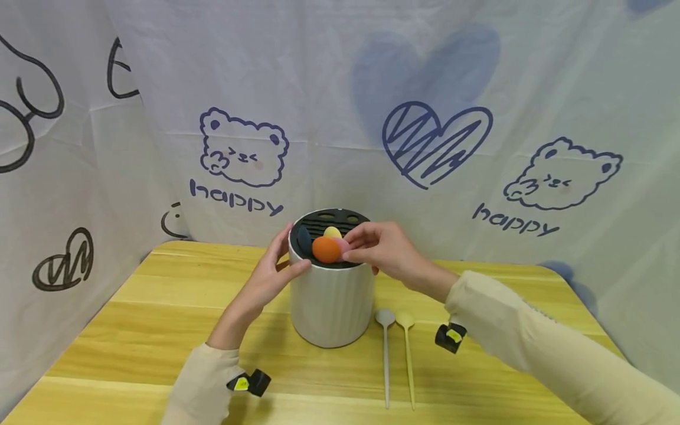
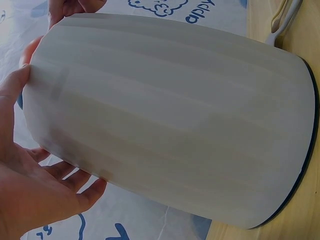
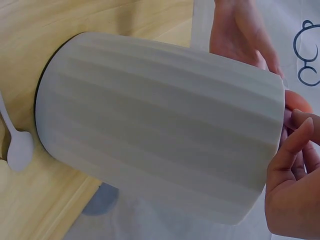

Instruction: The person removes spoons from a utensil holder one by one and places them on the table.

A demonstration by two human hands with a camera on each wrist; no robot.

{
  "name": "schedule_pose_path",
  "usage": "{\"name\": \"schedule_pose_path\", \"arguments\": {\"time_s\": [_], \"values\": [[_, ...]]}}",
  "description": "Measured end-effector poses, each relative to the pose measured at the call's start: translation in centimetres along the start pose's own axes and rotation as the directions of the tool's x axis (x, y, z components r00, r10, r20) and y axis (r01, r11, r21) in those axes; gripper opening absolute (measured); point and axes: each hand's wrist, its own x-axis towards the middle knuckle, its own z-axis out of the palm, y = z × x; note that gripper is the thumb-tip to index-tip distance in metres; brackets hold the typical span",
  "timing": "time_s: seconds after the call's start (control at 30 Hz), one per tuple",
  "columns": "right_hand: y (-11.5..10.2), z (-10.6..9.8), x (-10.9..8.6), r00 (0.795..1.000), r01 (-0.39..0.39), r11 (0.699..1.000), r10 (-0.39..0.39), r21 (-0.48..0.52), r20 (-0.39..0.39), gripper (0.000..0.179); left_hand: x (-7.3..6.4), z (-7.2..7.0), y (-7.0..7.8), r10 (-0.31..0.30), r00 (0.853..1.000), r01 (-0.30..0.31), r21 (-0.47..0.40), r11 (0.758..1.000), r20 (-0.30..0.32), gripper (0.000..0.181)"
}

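Observation:
A white ribbed utensil holder (image 1: pixel 332 307) stands upright with a black slotted lid (image 1: pixel 314 223). From the lid rise the bowls of an orange spoon (image 1: pixel 326 249), a yellow spoon (image 1: pixel 332 232), a dark blue spoon (image 1: pixel 304 241) and a pink spoon (image 1: pixel 344 244). My left hand (image 1: pixel 270 276) holds the holder's left side near the top, thumb at the front rim and fingers along the wall. With thumb and fingertips, my right hand (image 1: pixel 386 251) pinches the pink spoon at the lid's right side. The spoons' handles are hidden inside the holder.
Right of the holder, a grey spoon (image 1: pixel 385 354) and a pale yellow spoon (image 1: pixel 408 360) lie side by side on the wooden table (image 1: pixel 159 330). A white printed curtain (image 1: pixel 329 106) hangs behind the table's back edge and along both sides.

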Motion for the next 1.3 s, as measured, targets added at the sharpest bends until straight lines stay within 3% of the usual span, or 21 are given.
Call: {"name": "schedule_pose_path", "arguments": {"time_s": [0.4, 1.3], "values": [[0.0, -0.5, 0.0, 1.0, 0.017, 1.0, -0.017, -0.025, 0.002, 0.021, 0.4, 0.2, 0.2, 0.01, 1.0, -0.01, -0.011, 1.0, -0.001, 0.079], [-3.2, -3.0, 0.1, 0.987, 0.142, 0.99, -0.143, -0.02, -0.079, 0.024, 0.1, 0.0, 0.0, 0.005, 1.0, -0.005, -0.008, 1.0, 0.002, 0.079]]}}
